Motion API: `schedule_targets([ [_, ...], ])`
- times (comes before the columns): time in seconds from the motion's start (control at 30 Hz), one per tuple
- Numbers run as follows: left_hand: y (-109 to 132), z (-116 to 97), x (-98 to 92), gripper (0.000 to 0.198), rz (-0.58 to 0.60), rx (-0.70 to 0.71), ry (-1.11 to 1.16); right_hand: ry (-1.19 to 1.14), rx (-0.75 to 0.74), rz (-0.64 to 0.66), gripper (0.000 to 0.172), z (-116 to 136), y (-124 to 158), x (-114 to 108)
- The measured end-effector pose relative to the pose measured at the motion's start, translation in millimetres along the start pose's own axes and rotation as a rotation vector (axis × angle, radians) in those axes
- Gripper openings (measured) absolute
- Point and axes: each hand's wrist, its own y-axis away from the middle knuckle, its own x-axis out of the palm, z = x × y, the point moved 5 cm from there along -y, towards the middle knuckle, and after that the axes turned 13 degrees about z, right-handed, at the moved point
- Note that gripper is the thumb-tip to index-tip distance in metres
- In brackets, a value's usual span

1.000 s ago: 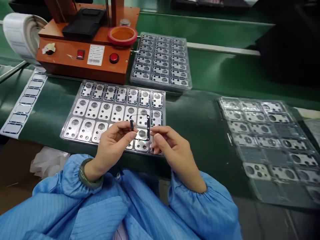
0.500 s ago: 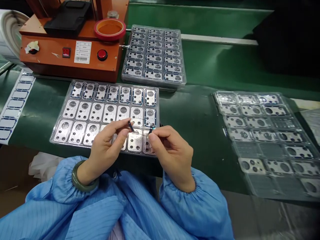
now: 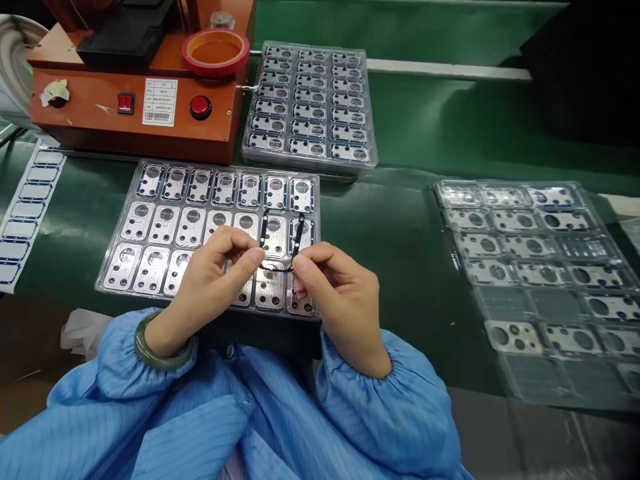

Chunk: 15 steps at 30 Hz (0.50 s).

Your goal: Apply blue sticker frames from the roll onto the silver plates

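Between my two hands is a thin dark frame-shaped adhesive strip (image 3: 299, 231), held over a clear plastic tray (image 3: 109, 275) of silver metal plates. My left hand (image 3: 220, 270) pinches its lower left part between thumb and fingers. With thumb and fingertips, my right hand (image 3: 343, 293) grips the lower right part. The strip's two long sides point away from me, above the right end of the tray. Under it lies a silver plate (image 3: 270, 288) in the near row. Plates in the far row, and one at the right of the middle row, have dark blue edging.
An orange machine (image 3: 135, 133) with a red tape roll (image 3: 216, 70) on it stands at back left. Behind the tray is a stack of filled trays (image 3: 310, 160). Another partly filled tray (image 3: 505, 301) lies at right. A label strip (image 3: 30, 210) hangs at far left.
The dark strip has turned from a foreshortened, nearly edge-on view to lie flatter, so its long sides now show. Both hands still pinch it, and the view has shifted slightly.
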Motion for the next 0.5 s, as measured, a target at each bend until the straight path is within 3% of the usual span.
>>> schedule_targets([
  [0.3,-20,0,1.4,0.006,-0.128,0.079,-0.369,0.282,0.064,-0.039,0.013,-8,-13,-7],
  [0.5,-25,20,8.5,0.006,-0.076,0.012,-0.418,0.502,0.011,-0.052,0.011,-20,-19,-2],
])
